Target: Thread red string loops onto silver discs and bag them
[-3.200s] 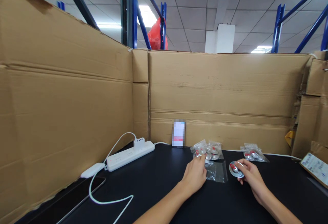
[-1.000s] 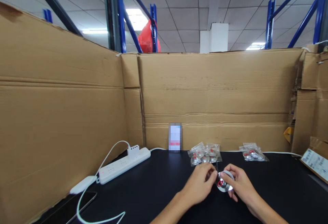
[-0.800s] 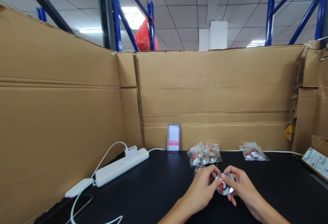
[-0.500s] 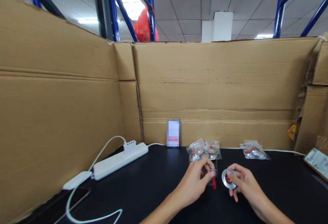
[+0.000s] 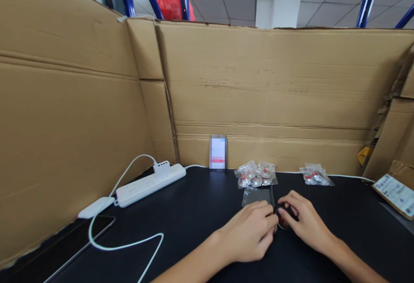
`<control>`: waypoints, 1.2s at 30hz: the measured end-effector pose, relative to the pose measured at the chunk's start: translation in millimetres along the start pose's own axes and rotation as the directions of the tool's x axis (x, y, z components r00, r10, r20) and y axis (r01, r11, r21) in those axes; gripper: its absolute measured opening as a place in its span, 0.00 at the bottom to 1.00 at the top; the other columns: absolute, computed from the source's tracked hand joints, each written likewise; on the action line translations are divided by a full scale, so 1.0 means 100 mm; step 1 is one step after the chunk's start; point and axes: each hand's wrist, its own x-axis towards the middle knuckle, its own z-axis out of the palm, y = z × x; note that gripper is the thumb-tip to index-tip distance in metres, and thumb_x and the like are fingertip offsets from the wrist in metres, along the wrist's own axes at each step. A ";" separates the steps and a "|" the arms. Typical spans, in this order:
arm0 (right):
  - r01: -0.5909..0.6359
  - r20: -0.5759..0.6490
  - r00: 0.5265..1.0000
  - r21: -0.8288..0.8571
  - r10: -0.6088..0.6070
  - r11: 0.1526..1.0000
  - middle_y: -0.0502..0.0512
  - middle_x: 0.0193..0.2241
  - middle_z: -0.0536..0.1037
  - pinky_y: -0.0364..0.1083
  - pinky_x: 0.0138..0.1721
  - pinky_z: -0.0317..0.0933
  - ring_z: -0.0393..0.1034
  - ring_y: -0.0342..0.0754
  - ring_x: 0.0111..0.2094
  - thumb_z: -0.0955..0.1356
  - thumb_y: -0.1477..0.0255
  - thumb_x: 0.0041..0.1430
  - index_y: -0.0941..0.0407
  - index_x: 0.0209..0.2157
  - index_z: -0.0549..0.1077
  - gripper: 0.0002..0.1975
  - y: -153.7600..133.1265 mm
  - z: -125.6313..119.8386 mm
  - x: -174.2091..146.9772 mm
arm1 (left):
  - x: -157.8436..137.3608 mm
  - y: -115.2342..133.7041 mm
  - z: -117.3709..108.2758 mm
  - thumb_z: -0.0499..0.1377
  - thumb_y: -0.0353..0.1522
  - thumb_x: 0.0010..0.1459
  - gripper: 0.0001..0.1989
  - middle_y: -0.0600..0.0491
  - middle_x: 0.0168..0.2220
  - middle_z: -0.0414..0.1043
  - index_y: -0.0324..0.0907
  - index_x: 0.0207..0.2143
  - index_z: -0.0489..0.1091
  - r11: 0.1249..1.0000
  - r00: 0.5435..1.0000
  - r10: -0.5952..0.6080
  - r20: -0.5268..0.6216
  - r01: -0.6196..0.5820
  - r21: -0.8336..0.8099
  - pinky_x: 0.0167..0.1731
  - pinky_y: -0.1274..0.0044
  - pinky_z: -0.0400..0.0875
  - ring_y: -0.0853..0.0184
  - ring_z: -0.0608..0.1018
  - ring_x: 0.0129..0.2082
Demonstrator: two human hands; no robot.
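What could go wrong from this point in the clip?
Possibly three things. The shiny round piece with red on it is low between the left hand and the right hand; its grip is unclear, so it might slip. The flat clear plastic bag lies partly hidden behind the left hand, which could drag or crease it. The filled clear bags are just beyond, so a forward sweep might scatter them.

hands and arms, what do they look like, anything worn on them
The left hand and right hand are bare, without gloves. No rings show on the fingers, though some are partly hidden. The forearms show no sleeves, watch or bracelet, and no markings can be made out.
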 end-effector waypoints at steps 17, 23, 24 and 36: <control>0.103 0.163 0.981 0.003 -0.102 0.995 0.50 0.28 0.72 0.41 0.29 0.56 0.64 0.43 0.27 0.63 0.77 0.59 0.56 0.30 0.73 0.07 -0.02 -0.11 -0.06 | 0.02 -0.14 0.13 0.53 0.24 0.59 0.07 0.51 0.35 0.70 0.41 0.33 0.69 0.968 0.981 -0.189 0.040 0.193 -0.160 0.41 0.77 0.66 0.65 0.72 0.38; 0.120 0.096 0.989 -0.087 -0.111 0.989 0.49 0.26 0.69 0.42 0.30 0.54 0.62 0.44 0.26 0.59 0.76 0.62 0.55 0.28 0.62 0.09 0.01 -0.02 -0.07 | 0.00 -0.11 0.21 0.48 0.23 0.60 0.09 0.48 0.37 0.67 0.40 0.35 0.67 0.981 0.981 -0.192 0.014 0.192 -0.024 0.39 0.74 0.67 0.63 0.71 0.37; 0.113 0.088 0.991 -0.102 -0.104 0.988 0.49 0.25 0.68 0.42 0.29 0.53 0.61 0.44 0.25 0.58 0.75 0.64 0.55 0.27 0.61 0.11 0.02 -0.01 -0.06 | 0.00 -0.10 0.22 0.48 0.23 0.60 0.09 0.48 0.37 0.67 0.40 0.35 0.66 0.983 0.983 -0.184 0.007 0.184 0.008 0.40 0.74 0.67 0.62 0.71 0.38; 0.087 0.110 0.990 -0.027 -0.084 0.996 0.50 0.25 0.72 0.41 0.30 0.55 0.65 0.45 0.26 0.60 0.64 0.68 0.55 0.26 0.70 0.17 -0.01 -0.08 -0.05 | 0.06 -0.15 0.42 0.42 0.27 0.67 0.12 0.46 0.37 0.67 0.39 0.36 0.64 0.949 0.961 -0.243 -0.133 0.264 0.173 0.43 0.68 0.67 0.59 0.71 0.39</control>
